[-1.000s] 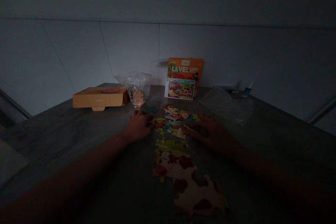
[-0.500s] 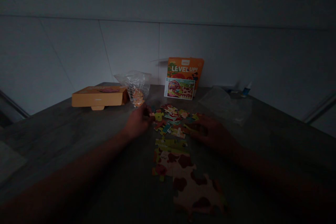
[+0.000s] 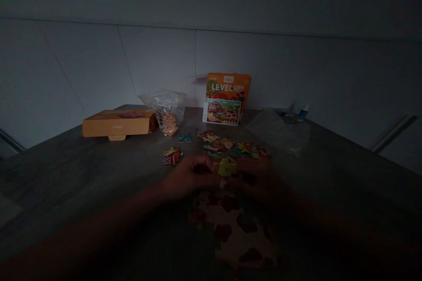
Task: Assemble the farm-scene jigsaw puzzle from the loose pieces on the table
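The scene is very dark. My left hand (image 3: 187,178) and my right hand (image 3: 255,180) meet over the table, fingers pinched together on a yellow-green puzzle piece (image 3: 227,167) held between them. Just below the hands lies a joined section of puzzle (image 3: 239,230) showing a cow's brown-and-white patches. Several loose pieces (image 3: 231,145) lie scattered just beyond the hands. A small cluster of pieces (image 3: 172,156) sits apart to the left, and a single teal piece (image 3: 185,138) lies farther back.
An orange puzzle box (image 3: 228,92) stands against the wall with a picture card (image 3: 221,111) leaning on it. An orange box lid (image 3: 117,124) lies at left beside a clear bag of pieces (image 3: 166,109). A crumpled clear bag (image 3: 277,129) and a small bottle (image 3: 302,112) are at right.
Both hands drew back from the loose pieces and came together over the joined section, now holding a yellow-green piece. A small cluster of pieces now lies apart to the left.
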A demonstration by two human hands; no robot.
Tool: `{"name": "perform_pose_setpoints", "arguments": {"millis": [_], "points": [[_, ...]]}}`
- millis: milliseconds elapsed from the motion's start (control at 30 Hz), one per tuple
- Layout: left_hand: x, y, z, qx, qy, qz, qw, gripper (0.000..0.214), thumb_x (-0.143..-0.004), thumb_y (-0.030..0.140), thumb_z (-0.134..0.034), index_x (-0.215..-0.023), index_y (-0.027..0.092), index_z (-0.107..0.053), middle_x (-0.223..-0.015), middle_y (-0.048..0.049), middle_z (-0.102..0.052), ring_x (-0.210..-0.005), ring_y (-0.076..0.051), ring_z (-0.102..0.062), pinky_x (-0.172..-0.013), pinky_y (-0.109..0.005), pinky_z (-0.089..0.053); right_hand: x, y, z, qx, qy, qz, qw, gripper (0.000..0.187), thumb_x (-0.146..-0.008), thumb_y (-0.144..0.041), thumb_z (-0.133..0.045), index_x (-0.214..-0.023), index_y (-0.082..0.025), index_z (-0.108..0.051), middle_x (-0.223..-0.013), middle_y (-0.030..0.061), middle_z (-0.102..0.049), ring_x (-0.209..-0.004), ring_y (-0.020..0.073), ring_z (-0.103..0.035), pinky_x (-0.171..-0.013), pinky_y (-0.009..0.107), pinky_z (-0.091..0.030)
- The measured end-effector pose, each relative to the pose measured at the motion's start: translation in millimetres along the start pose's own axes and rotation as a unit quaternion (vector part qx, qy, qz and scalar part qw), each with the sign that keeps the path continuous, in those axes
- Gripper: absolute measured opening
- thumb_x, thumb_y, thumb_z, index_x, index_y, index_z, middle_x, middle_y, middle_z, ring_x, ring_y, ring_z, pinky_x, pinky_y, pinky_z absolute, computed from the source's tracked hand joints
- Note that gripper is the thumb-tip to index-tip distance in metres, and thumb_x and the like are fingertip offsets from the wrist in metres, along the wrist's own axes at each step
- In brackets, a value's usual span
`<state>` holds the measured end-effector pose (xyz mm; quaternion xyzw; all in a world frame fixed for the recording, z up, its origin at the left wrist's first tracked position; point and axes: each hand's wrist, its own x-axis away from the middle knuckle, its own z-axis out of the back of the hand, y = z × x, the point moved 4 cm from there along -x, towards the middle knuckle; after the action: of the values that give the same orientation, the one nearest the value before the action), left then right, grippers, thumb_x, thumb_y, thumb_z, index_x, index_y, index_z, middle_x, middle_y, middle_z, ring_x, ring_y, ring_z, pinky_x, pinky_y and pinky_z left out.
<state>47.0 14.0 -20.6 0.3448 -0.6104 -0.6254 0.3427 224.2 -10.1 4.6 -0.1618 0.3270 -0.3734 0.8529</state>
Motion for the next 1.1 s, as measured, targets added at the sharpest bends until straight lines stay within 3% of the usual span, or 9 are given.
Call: {"name": "perform_pose_setpoints", "arguments": {"millis": [133,233,367,500,667,800,900,1000,1100], "points": [[3.5,4.0,-1.2,-0.023,-0.028,-0.005,0.999,0.021,-0.068,0.028,-0.078,-0.072,0.014,-0.064,-0.075,0.0004,-0.066,-0.069,-0.012,-0.062,-0.066,-0.023,-0.048,1.6,1.1,1.5,-0.037,0.004,-0.04,0.999,0.02,-0.092,-0.034,-0.052,-0.091,-0.02,-0.067,-0.085,0.0028,-0.067,-0.076,0.0166,-0.06,-0.068,0.028,-0.044],[4.8,7.9,-1.5,0.008,-0.043,-0.003,0.999,0.025,-0.072,0.029,-0.075,-0.092,0.017,-0.065,-0.087,-0.0014,-0.069,-0.077,-0.015,-0.065,-0.073,-0.027,-0.051,3.0,3.0,2.8,-0.033,-0.002,-0.051,0.998,0.022,-0.093,-0.031,-0.048,-0.088,-0.019,-0.065,-0.083,0.0035,-0.066,-0.075,0.0172,-0.06,-0.068,0.029,-0.044],[7.8,10.7,-4.8,0.001,-0.056,-0.002,0.998,0.041,-0.078,0.03,-0.07,-0.116,0.021,-0.057,-0.098,-0.0048,-0.07,-0.088,-0.02,-0.068,-0.076,-0.033,-0.054,3.4,-0.1,2.7,-0.034,-0.006,-0.01,0.999,0.019,-0.092,-0.024,-0.046,-0.087,-0.019,-0.064,-0.082,0.0029,-0.066,-0.076,0.0166,-0.061,-0.07,0.029,-0.044],[11.0,16.4,-9.0,-0.071,-0.097,-0.047,0.992,0.027,-0.08,0.025,-0.067,-0.107,0.021,-0.063,-0.103,-0.0041,-0.069,-0.095,-0.02,-0.066,-0.081,-0.033,-0.053,3.3,-1.1,0.0,-0.057,-0.012,0.01,0.998,0.018,-0.092,-0.023,-0.048,-0.094,-0.02,-0.066,-0.092,0.003,-0.069,-0.084,0.0164,-0.063,-0.076,0.028,-0.046],[8.1,13.0,-2.7,-0.092,-0.071,-0.029,0.993,0.016,-0.076,0.024,-0.07,-0.088,0.017,-0.063,-0.087,-0.0025,-0.07,-0.078,-0.017,-0.066,-0.069,-0.028,-0.052,5.7,4.2,0.5,-0.054,0.006,-0.019,0.998,0.021,-0.09,-0.026,-0.051,-0.104,-0.02,-0.065,-0.098,0.005,-0.069,-0.088,0.018,-0.063,-0.078,0.031,-0.046],[5.5,6.9,-0.7,-0.052,-0.08,0.007,0.995,0.023,-0.072,0.027,-0.074,-0.086,0.015,-0.06,-0.084,-0.0032,-0.07,-0.073,-0.016,-0.066,-0.064,-0.026,-0.051,5.7,6.9,1.1,-0.024,0.009,-0.041,0.999,0.024,-0.092,-0.034,-0.05,-0.084,-0.018,-0.065,-0.076,0.0024,-0.063,-0.067,0.0145,-0.055,-0.061,0.027,-0.04],[5.6,9.6,-0.9,-0.084,-0.085,-0.005,0.993,0.02,-0.075,0.028,-0.071,-0.087,0.014,-0.062,-0.087,-0.0034,-0.069,-0.077,-0.016,-0.065,-0.068,-0.027,-0.051,4.8,9.1,-0.5,-0.003,-0.001,-0.049,0.999,0.035,-0.094,-0.038,-0.046,-0.069,-0.017,-0.058,-0.064,-0.0004,-0.054,-0.058,0.0124,-0.047,-0.055,0.025,-0.033],[6.1,15.1,1.9,-0.161,-0.059,-0.037,0.985,0.015,-0.079,0.028,-0.066,-0.084,0.015,-0.066,-0.086,-0.0016,-0.067,-0.078,-0.015,-0.062,-0.068,-0.025,-0.049,4.7,10.9,-2.1,0.005,-0.012,-0.046,0.999,0.034,-0.094,-0.037,-0.046,-0.068,-0.017,-0.056,-0.063,-0.0008,-0.052,-0.06,0.0126,-0.047,-0.056,0.026,-0.032],[6.2,16.9,4.7,-0.214,-0.056,-0.044,0.974,0.016,-0.08,0.025,-0.064,-0.093,0.017,-0.067,-0.092,-0.0017,-0.067,-0.079,-0.015,-0.061,-0.068,-0.025,-0.048,5.2,12.1,-3.9,-0.01,-0.035,-0.045,0.998,0.027,-0.094,-0.032,-0.048,-0.076,-0.017,-0.06,-0.071,0.0006,-0.059,-0.067,0.0139,-0.053,-0.062,0.026,-0.036]]}}
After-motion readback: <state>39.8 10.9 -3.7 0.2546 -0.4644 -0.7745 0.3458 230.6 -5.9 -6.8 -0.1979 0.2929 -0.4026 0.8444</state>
